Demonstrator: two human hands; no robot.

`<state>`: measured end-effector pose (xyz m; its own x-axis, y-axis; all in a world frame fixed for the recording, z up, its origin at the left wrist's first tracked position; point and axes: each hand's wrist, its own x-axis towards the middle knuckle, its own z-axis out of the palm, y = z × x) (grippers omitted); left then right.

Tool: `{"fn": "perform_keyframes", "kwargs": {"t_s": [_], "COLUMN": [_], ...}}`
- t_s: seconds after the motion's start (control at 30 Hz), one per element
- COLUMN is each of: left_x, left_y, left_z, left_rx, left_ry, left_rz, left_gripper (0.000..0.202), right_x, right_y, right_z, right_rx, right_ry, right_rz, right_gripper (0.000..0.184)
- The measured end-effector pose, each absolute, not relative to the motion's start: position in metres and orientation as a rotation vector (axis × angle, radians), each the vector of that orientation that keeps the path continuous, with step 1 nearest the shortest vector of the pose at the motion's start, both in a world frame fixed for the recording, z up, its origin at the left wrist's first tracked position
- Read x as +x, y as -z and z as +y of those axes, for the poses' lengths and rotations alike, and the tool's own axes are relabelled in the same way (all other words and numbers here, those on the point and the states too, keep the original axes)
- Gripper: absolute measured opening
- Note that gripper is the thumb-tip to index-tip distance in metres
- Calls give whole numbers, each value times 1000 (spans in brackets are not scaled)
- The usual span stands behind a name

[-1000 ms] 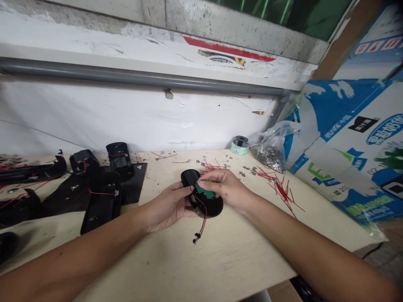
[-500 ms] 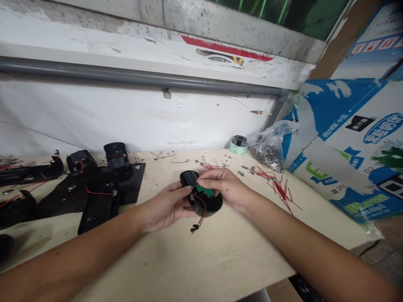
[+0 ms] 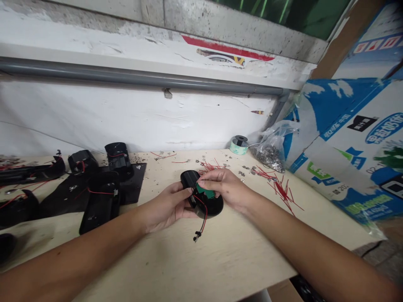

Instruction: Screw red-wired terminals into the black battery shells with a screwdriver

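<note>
My left hand (image 3: 171,206) grips the left side of a black plastic housing (image 3: 214,207), its thumb over the rim and its fingers beneath. With thumb and fingers closed, my right hand (image 3: 225,187) pinches a small green circuit board (image 3: 205,191) at the housing's open cavity. Part of the board is hidden by those fingers. Red and black wires (image 3: 206,214) run out of the housing and hang over its near edge, ending in a small black connector (image 3: 197,235).
More black housings (image 3: 100,201) with red wires lie on a dark mat (image 3: 134,184) at left. Red wire pieces (image 3: 283,189) and small metal bits are scattered behind and right. A bag of metal parts (image 3: 270,153), a tape roll (image 3: 238,145) and a large printed carton (image 3: 346,142) stand at right.
The wires and connector hang slightly lower and farther right. The housing has tilted a little, while both hands keep nearly the same hold.
</note>
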<state>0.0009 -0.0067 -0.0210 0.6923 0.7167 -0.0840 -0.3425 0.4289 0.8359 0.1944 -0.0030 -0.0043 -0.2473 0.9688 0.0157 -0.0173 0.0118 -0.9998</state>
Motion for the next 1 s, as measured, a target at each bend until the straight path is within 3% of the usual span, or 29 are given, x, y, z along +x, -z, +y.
{"fn": "perform_keyframes", "kwargs": {"t_s": [0.53, 1.0], "left_x": [0, 3], "left_y": [20, 17], "left_z": [-2, -8], "left_rx": [876, 916], "left_ry": [-651, -662], "left_rz": [455, 558], "left_gripper": [33, 22], "right_x": [194, 190], "right_y": [9, 1], "right_z": [-1, -8], "right_rx": [-1023, -1086], "right_ry": [-1431, -1387], "right_rz": [-1368, -1428], "right_gripper": [19, 23]}}
